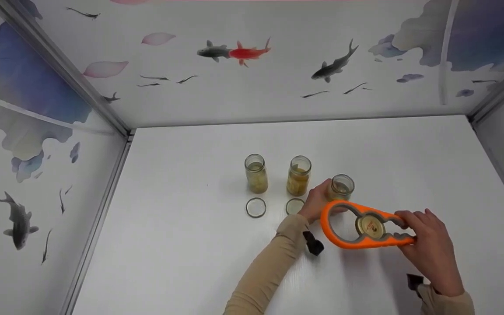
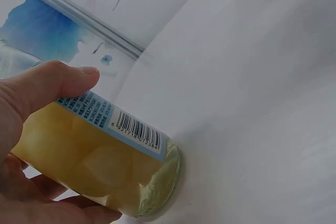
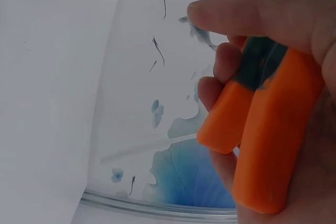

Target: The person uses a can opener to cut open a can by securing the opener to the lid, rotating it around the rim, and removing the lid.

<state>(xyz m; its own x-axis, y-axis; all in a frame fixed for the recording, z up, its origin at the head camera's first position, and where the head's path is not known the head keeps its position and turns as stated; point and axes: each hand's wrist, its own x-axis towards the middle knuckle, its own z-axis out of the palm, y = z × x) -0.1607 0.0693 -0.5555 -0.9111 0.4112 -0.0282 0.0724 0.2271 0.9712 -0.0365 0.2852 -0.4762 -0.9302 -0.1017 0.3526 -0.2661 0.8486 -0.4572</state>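
Three open glass jars of yellow preserved fruit stand in a row on the white table (image 1: 182, 245). My left hand (image 1: 315, 202) grips the rightmost jar (image 1: 341, 187), and the left wrist view shows its barcode label (image 2: 137, 129) and my thumb (image 2: 58, 80) round the glass. My right hand (image 1: 427, 247) holds the handles of an orange jar opener (image 1: 348, 238) in the air near the jar. A gold lid (image 1: 370, 225) sits clamped in the opener's middle ring. In the right wrist view my fingers (image 3: 252, 14) wrap the orange handles (image 3: 262, 135).
The left jar (image 1: 256, 173) and the middle jar (image 1: 299, 176) stand uncovered, each with a loose lid lying in front of it: one lid (image 1: 256, 207) and another lid (image 1: 295, 205). Fish-patterned walls enclose the table at the back, left and right.
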